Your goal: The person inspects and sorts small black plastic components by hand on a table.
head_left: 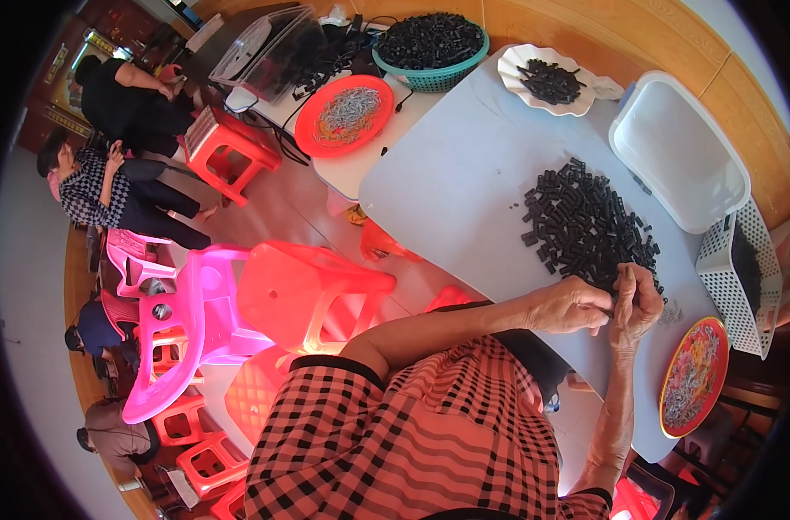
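Over the near edge of a pale table (464,165), my left hand (573,305) and my right hand (635,305) meet with fingertips together. Both are closed in a pinch; whatever sits between the fingers is too small and covered to make out. Just beyond them spreads a heap of short black cylindrical plastic parts (581,221), its near edge partly hidden by my right hand. A few small silvery metal pieces (672,313) lie on the table beside my right hand. Further right, a red patterned plate (670,414) holds many similar metal pieces.
Along the back stand a white scalloped dish (509,76) of black parts, a white tub (681,143) and a white perforated basket (763,325). At the far left are a teal basket (434,81) and a red plate (304,130). Stools (300,290) and several people occupy the left.
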`<state>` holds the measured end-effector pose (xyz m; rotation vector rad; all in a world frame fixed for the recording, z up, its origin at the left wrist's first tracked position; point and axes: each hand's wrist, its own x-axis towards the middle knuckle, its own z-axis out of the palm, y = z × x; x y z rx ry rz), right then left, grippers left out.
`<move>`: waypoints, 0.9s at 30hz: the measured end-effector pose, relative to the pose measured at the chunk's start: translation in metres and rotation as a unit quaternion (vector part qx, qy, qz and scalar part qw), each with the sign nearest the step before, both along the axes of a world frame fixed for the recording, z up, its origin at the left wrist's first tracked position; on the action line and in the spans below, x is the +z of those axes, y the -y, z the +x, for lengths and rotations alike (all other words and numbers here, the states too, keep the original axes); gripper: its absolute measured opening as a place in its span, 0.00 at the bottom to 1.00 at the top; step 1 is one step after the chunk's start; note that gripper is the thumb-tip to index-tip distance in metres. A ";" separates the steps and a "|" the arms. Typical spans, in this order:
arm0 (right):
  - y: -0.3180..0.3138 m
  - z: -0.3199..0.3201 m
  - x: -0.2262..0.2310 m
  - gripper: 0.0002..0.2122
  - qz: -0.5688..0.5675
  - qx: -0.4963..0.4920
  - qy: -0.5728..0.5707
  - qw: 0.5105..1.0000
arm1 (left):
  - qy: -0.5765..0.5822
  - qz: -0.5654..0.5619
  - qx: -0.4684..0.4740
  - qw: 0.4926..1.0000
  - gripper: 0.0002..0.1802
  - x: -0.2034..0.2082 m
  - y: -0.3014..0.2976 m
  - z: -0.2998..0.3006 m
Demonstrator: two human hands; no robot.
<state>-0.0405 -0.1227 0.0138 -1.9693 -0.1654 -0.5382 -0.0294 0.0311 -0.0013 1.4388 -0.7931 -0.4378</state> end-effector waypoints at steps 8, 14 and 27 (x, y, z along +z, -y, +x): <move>0.000 0.000 0.000 0.08 0.004 0.007 -0.005 1.000 | -0.013 -0.015 0.010 1.000 0.09 0.003 -0.001 -0.001; 0.002 0.001 -0.001 0.08 -0.003 -0.004 -0.007 1.000 | 0.009 0.008 -0.011 1.000 0.10 0.000 -0.001 0.002; 0.002 0.003 -0.004 0.08 0.020 -0.002 -0.010 1.000 | -0.014 0.001 -0.010 1.000 0.11 -0.002 -0.003 0.000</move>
